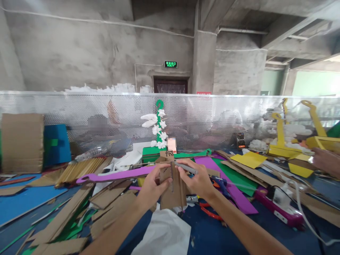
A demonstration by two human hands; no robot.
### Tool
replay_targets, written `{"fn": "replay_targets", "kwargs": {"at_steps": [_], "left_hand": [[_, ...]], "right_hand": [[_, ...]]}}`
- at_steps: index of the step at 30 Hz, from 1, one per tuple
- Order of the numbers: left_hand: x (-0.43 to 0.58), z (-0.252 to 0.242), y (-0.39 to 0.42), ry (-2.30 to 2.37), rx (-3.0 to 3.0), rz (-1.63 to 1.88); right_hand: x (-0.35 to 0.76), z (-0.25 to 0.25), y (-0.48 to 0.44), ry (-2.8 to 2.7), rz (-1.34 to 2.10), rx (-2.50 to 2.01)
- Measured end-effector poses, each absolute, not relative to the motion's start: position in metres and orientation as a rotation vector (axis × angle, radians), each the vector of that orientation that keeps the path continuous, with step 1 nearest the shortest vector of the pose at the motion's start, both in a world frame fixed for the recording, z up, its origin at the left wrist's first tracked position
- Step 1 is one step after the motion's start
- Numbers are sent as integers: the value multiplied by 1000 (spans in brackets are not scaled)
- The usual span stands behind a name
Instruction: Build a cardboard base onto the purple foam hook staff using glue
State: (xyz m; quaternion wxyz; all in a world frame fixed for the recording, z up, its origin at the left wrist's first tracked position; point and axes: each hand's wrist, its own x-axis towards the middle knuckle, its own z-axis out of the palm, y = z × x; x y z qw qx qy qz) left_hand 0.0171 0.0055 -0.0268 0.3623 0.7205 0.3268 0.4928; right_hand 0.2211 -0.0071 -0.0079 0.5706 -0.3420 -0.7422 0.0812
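Observation:
My left hand [154,182] grips a folded piece of brown cardboard [172,198] by its left side, thumb pressed on its face. A slim grey pen-like tool [188,168] is pinched in my right hand [195,179], its tip at the cardboard's upper part. Whether it is a pen or a knife cannot be made out. Behind the cardboard lies a long purple strip [119,174] with a hooked end. Farther back, a green hooked upright [159,132] bears white flower shapes. Red-handled pliers or scissors [209,211] lie below my right hand.
Cardboard scraps [114,212] cover the left side, with white paper [162,233] in front. At right are a purple power strip [278,209] with a white cable, yellow pieces [249,160] and another person's hand [322,161]. A perforated metal screen [127,113] bounds the back.

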Motion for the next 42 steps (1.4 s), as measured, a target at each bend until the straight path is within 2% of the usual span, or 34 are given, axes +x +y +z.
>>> {"fn": "replay_targets", "kwargs": {"at_steps": [18, 35, 42], "left_hand": [[16, -31, 9, 895, 1948, 1318], [8, -22, 10, 928, 1867, 1303], [6, -23, 14, 943, 1884, 1319]], "right_hand": [[220, -12, -3, -1867, 9, -762], [215, -9, -14, -1944, 301, -808], [214, -10, -12, -1948, 310, -813]]}}
